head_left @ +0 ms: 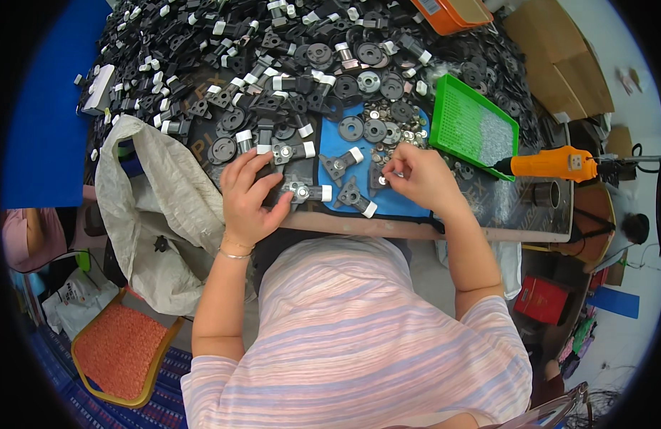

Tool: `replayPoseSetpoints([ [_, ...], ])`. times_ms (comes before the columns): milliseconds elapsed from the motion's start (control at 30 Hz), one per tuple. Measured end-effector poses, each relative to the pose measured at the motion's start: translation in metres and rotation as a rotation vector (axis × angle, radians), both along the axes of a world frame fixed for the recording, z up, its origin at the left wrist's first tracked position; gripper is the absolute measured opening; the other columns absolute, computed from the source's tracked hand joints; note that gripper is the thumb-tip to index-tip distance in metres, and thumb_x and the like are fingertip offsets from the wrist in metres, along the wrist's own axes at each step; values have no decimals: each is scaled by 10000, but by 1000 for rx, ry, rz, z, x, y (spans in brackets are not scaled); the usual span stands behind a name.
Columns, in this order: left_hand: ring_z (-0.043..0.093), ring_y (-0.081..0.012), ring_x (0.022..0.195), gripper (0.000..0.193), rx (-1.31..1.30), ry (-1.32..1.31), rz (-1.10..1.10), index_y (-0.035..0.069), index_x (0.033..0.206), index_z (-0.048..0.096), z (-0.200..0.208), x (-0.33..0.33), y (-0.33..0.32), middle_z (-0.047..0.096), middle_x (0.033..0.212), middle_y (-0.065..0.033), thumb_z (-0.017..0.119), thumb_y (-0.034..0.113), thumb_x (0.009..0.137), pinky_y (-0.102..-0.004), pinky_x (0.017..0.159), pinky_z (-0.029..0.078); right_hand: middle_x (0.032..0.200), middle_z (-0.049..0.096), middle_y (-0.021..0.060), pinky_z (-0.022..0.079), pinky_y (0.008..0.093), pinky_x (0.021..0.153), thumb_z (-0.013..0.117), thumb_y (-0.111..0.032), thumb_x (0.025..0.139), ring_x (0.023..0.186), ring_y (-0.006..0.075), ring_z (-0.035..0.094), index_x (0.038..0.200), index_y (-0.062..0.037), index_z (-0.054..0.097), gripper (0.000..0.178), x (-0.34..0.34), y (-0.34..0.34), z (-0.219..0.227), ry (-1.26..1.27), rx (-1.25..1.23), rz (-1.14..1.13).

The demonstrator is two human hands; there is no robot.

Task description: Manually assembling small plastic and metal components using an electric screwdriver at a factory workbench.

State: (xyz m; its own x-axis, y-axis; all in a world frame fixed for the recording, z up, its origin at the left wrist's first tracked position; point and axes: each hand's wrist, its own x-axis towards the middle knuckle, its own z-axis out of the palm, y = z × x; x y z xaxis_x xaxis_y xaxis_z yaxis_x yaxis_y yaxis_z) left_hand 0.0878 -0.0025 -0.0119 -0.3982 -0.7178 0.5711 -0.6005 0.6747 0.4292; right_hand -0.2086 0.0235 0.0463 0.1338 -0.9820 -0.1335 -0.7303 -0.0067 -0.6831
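Note:
My left hand (248, 196) lies palm down with its fingers spread, at the edge of two black plastic brackets with white ends. One bracket (302, 191) sits beside the thumb and another bracket (295, 151) is just beyond the fingertips. My right hand (423, 177) pinches at a small round metal piece (383, 181) over a dark plastic part (375, 174) on the blue mat (409, 204). Its fingers partly cover what they hold. Two more brackets with white ends, a far one (340, 164) and a near one (355, 197), lie between my hands.
Small metal rings (377, 114) and black discs (374, 131) lie beyond my right hand. A green tray (473, 121) holds small silvery pieces. An orange power screwdriver (552, 164) is at the right. Heaped black parts (202, 43) fill the back; a pale sack (148, 186) hangs at left.

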Motion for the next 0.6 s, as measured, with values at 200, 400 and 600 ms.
replayPoseSetpoints([
  [200,511,-316,1132,274,-3,-1,4,79,861,647,-1,-1,1,606,1135,-97,727,221,641,-429,923,360,773,681,60,499,355,596,667,-72,736,709,268,662,760,-64,484,185,4,6,7,36,-24,-32],
  [400,515,-313,1127,273,-5,0,8,77,859,646,0,-1,1,607,1135,-95,726,220,640,-427,923,361,754,673,77,449,275,524,694,-11,721,578,158,593,733,-52,418,279,5,8,-9,-5,-63,12],
  [600,516,-311,1125,266,-4,-1,11,79,854,650,0,0,1,607,1136,-96,726,220,641,-426,917,365,760,675,85,479,292,557,678,-3,738,661,195,655,739,-50,413,269,7,6,-7,59,-56,18],
])
